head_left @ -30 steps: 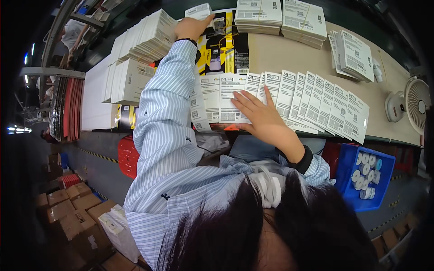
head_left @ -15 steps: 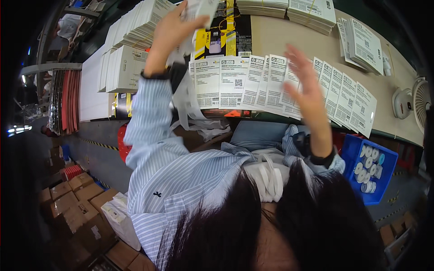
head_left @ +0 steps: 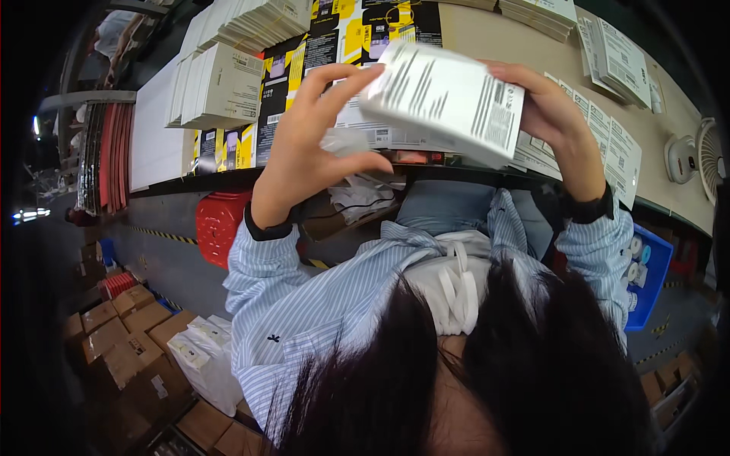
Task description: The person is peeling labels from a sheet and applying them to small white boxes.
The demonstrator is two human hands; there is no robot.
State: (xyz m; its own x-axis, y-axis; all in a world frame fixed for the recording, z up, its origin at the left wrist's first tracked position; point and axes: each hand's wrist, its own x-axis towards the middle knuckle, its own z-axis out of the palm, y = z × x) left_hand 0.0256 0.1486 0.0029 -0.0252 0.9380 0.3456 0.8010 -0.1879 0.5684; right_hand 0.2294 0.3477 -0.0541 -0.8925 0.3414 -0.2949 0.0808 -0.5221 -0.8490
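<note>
Above the table's front edge, my right hand (head_left: pixel 559 125) grips the right end of a thick block of white printed flat packages (head_left: pixel 449 95). Its face carries black text and a code and is smeared by motion. At the block's left end is my left hand (head_left: pixel 308 144). Its fingers are spread, with a fingertip by the upper left corner and the thumb apart below. Beyond the block, a fanned row of white printed packages (head_left: pixel 612 144) lies on the table to the right. More white sheets show beneath, partly hidden by the block and my hands.
White package stacks (head_left: pixel 220 87) stand at the left, others (head_left: pixel 616 61) at the back right. Yellow-black printed cartons (head_left: pixel 327 38) cover the table's middle. A white fan (head_left: pixel 707 159) sits far right. Below are a red stool (head_left: pixel 220 228), a blue bin (head_left: pixel 650 273) and brown boxes (head_left: pixel 125 353).
My left hand has come down from the back of the table toward me. My right hand has left the fanned row and now holds the raised white block.
</note>
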